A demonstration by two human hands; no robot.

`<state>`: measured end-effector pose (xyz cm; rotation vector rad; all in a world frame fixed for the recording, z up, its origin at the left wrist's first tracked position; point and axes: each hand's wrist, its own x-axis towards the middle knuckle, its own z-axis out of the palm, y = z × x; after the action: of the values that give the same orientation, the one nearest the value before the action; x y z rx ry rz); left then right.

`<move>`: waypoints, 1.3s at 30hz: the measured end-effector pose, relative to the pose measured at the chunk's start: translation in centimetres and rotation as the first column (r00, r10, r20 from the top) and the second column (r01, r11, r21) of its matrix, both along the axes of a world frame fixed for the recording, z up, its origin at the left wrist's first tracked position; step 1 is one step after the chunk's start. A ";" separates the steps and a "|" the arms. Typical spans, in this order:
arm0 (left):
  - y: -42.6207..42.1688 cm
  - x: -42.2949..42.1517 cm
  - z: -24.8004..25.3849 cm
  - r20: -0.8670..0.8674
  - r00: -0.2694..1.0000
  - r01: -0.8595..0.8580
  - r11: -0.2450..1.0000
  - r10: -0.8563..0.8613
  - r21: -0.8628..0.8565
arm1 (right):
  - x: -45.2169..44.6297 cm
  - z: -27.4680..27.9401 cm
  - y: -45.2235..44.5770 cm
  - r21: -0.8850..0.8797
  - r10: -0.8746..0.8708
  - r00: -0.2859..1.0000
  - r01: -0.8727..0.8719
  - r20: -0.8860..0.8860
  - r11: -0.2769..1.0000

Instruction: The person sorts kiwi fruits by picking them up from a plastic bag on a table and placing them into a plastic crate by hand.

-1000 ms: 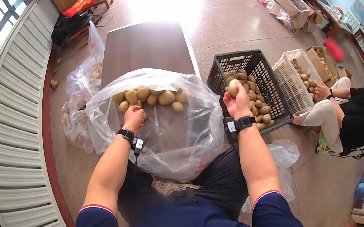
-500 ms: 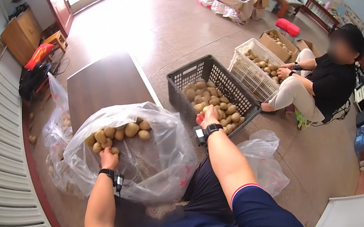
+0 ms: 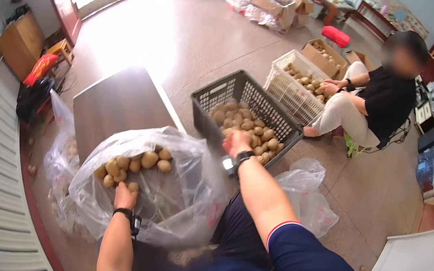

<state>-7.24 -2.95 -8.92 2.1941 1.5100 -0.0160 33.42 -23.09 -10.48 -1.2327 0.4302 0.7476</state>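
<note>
My left hand [image 3: 125, 196] is inside a clear plastic bag [image 3: 199, 181], its fingers closed round a brown, egg-shaped kiwifruit [image 3: 132, 186] at the fingertips. More kiwifruit [image 3: 149, 159] lie heaped along the bag's far left side. Over the near edge of a dark grey plastic crate [image 3: 206, 116], my right hand [image 3: 237, 143] points down towards the kiwifruit [image 3: 245, 118] that partly fill it. Motion blurs this hand and its fingertips are hidden, so its grip does not show. Each wrist wears a black strap with a small device.
A dark tabletop [image 3: 122, 99] stands beyond the bag. Behind the crate, another person [image 3: 390, 95] sits with hands at a white crate [image 3: 292, 97] of kiwifruit. Another plastic bag [image 3: 307, 196] lies right of my knee. A cardboard box [image 3: 322, 58] stands farther back.
My right hand has drawn back slightly towards the crate's near edge and turned knuckles up. My left hand stays at the same kiwifruit in the bag. The whole view has shifted a little.
</note>
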 end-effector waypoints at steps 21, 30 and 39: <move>-4.8 5.2 4.3 0.576 0.812 0.390 0.649 0.093 -0.654 | -18.0 7.6 1.7 -0.648 0.541 -0.358 -0.459 0.761 0.608; -6.3 5.3 6.7 0.648 0.741 0.490 0.518 0.175 -0.701 | -20.3 6.5 1.8 -0.711 0.572 -0.437 -0.539 0.694 0.451; -6.0 5.0 6.2 0.649 0.731 0.466 0.540 0.213 -0.701 | -20.4 7.1 1.6 -0.759 0.664 -0.410 -0.518 0.625 0.394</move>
<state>-2.20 -8.91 -2.74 1.2486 0.6309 0.0066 13.04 -21.46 -3.36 -1.7713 -1.7148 0.5711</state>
